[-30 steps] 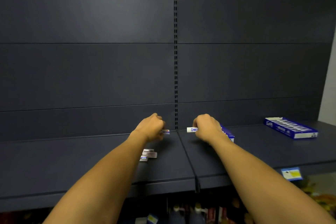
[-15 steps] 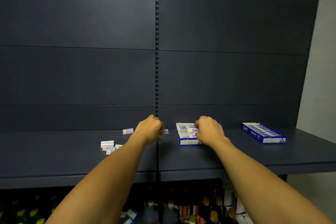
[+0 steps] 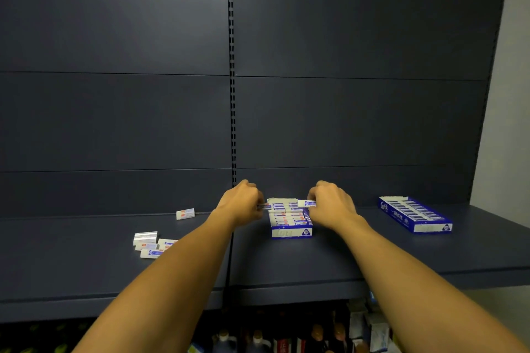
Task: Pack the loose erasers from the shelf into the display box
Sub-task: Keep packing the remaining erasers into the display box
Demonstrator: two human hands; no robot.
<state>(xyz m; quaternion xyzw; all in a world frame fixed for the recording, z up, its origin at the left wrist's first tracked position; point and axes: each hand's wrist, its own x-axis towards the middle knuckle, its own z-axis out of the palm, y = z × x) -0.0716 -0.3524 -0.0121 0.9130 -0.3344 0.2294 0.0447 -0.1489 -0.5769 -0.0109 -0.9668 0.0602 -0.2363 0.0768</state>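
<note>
A blue and white display box (image 3: 291,232) sits on the dark shelf (image 3: 315,261) between my hands, with several erasers lined up inside. My left hand (image 3: 242,205) pinches a small eraser (image 3: 265,206) at the box's left rim. My right hand (image 3: 329,205) pinches another white and blue eraser (image 3: 306,203) above the box's far right part. Loose erasers lie to the left: a small pile (image 3: 152,243) near my left forearm and a single one (image 3: 185,213) further back.
A second, filled display box (image 3: 415,215) stands at the right end of the shelf. The dark back panel rises behind everything. Bottles and packets fill the lower shelf (image 3: 286,341) under the front edge.
The view has shifted, so the box and loose erasers now show more fully. Both hands, each still holding its eraser, have closed in over the display box.
</note>
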